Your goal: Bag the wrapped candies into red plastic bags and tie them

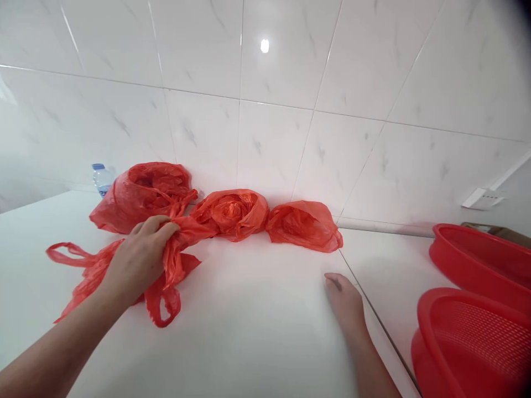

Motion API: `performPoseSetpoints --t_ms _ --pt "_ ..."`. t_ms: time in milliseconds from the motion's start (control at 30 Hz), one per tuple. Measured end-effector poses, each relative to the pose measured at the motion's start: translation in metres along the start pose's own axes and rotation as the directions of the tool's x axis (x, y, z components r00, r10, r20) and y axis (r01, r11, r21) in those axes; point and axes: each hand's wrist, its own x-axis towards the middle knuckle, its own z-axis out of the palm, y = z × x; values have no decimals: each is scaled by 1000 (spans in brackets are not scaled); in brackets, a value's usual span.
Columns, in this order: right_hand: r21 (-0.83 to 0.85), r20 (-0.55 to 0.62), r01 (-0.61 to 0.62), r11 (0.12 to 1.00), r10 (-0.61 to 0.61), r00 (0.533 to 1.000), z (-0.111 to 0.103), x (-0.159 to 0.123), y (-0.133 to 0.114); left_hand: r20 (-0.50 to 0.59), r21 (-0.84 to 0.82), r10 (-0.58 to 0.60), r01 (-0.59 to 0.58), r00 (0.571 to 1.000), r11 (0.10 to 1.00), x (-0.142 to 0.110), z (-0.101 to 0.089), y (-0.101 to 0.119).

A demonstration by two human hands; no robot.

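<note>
Well left of the red mesh basket (pixel 425 318), your left hand (pixel 141 251) is clamped on a crumpled red plastic carrier bag (pixel 173 265) over the white tabletop (pixel 253 320), while nearer that basket, also on its left, your right hand (pixel 347 303) is curled, though I cannot tell whether its fingertips meet.

The left hand (pixel 141 254) clutches a crumpled red plastic bag (pixel 173 265), loop handles (pixel 152 305) splayed above a white tabletop (pixel 257 337); the right hand (pixel 346 304) is near a seam (pixel 373 309); three red bundles (pixel 230 213) line the tiled wall (pixel 274 138); the leftmost partly hides a blue-capped bottle (pixel 102 179); two red baskets (pixel 477 331) sit at right.
</note>
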Motion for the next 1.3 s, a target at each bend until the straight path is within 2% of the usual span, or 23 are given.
performPoseSetpoints --t_ms 100,200,267,367,467,533,567,633,700,767,833,900,933,967,1133,1200,1300 --pt "-30 -16 24 999 -25 1000 2 1 1 189 87 27 -44 982 995 -3 21 -9" --pt "-53 -9 34 998 -34 999 3 1 3 412 68 25 -58 911 996 -2 39 -6" --pt "-52 -1 33 998 -33 999 2 1 3 477 58 -25 -3 879 998 2 45 -3" --pt "-37 -3 34 999 -34 999 1 0 3 500 78 -92 61 861 995 7 45 -4" --pt "-44 -4 45 998 -45 999 1 -1 3 500 107 -120 76 857 991 9 39 -9" --pt "-84 -5 60 995 -61 998 3 0 2 455 105 -84 40 886 994 10 34 -8" --pt "-114 -6 68 991 -69 998 5 1 1 415 85 -31 -5 909 996 10 31 -4" --pt "-183 2 80 980 -81 997 10 2 -2 337 -10 125 -129 933 992 13 26 11" --pt "-255 12 118 960 -119 993 19 4 -5 303 -192 303 -253 904 948 19 24 36" --pt "-358 17 199 912 -207 978 28 6 -6 272 -404 488 -362 829 840 28 28 68" --pt "-480 20 276 833 -304 952 35 8 -6 201 -544 649 -467 734 697 41 40 103" --pt "-562 38 314 765 -355 934 39 9 -4 138 -603 739 -536 660 591 59 58 137" --pt "-578 51 325 749 -364 930 40 9 -3 131 -605 750 -547 648 578 69 69 154" --pt "-582 65 335 741 -369 927 40 10 -1 137 -595 750 -552 647 584 81 80 169" --pt "-559 77 335 758 -355 932 36 14 2 145 -479 647 -519 748 708 132 133 231" --pt "-544 72 325 774 -343 937 35 14 2 146 -435 592 -486 793 758 142 151 245" --pt "-517 73 309 798 -319 945 35 15 1 128 -373 502 -428 855 823 148 170 255"
